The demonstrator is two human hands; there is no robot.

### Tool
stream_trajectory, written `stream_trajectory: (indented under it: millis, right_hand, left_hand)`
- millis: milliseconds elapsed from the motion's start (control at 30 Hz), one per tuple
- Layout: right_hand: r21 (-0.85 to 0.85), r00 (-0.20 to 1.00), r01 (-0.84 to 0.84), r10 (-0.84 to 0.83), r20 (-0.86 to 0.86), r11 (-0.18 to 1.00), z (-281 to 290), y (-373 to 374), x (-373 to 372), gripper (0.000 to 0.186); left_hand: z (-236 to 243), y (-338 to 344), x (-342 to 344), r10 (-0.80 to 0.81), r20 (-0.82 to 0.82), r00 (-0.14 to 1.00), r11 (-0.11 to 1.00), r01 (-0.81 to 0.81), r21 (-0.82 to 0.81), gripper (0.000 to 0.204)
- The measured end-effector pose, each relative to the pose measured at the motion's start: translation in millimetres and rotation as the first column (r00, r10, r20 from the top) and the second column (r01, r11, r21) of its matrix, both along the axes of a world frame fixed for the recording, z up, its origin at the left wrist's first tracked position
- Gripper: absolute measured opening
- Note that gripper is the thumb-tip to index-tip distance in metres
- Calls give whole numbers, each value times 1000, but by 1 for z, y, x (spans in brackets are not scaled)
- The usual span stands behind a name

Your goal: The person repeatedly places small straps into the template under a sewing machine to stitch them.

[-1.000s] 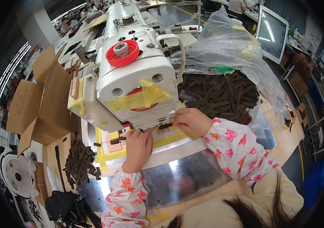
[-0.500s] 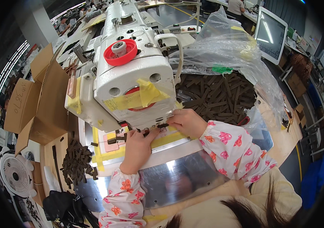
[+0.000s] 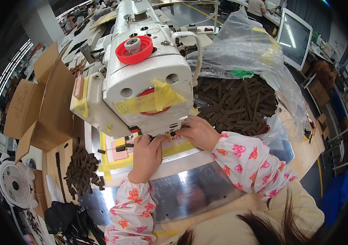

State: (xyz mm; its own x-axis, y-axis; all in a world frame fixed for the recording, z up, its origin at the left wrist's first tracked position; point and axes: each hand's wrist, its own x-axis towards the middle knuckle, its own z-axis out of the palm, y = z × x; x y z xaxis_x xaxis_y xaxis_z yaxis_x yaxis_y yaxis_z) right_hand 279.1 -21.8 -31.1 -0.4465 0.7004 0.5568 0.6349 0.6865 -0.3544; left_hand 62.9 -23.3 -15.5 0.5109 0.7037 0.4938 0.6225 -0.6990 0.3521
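Note:
A white industrial sewing machine point(image 3: 147, 85) stands in front of me, a red handwheel-like knob point(image 3: 125, 51) on its head. Under the head, my right hand point(image 3: 200, 132) pinches a short dark brown strip point(image 3: 173, 133) between thumb and fingers. My left hand point(image 3: 146, 157) is closed beside it, index finger reaching toward the same spot; what its fingertips press on is hidden. Both hands rest over a white template plate edged with yellow tape point(image 3: 178, 150). Left of my left hand, a small dark piece point(image 3: 120, 148) lies on the plate.
Short dark pieces point(image 3: 82, 169) are heaped at the left, near an open cardboard box point(image 3: 55, 122) and a white fan point(image 3: 15, 185). At the right, many brown strips point(image 3: 235, 102) lie in a clear plastic bag point(image 3: 247, 53). A screen point(image 3: 293, 38) stands behind it.
The view has shifted slightly. My hands stay under the machine head; the left fingers have drawn together a little, and the dark pieces between the hands show less.

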Motion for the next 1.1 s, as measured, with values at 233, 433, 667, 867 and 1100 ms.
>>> stream_trajectory:
  millis: [233,433,667,867,1100]
  right_hand:
    - [-37,998,48,-46,31,998,0,-2,-5,14]
    - [-59,992,30,-23,123,998,11,-3,-12,16]
    - [-51,997,76,-75,8,996,8,-9,-6,17]
    - [23,994,50,-52,94,998,12,-9,-3,13]
    - [-1,995,23,-23,100,1000,15,-5,-17,13]
  left_hand:
    - [-3,2,4,-15,24,1000,1000,15,3,20]
    - [3,-3,2,-47,-62,997,998,49,45,27]
    - [5,-7,9,8,-248,969,992,23,121,43]
    - [0,-6,10,50,-214,976,990,-20,138,39]
    - [-1,-4,-7,86,26,996,991,-88,101,28]
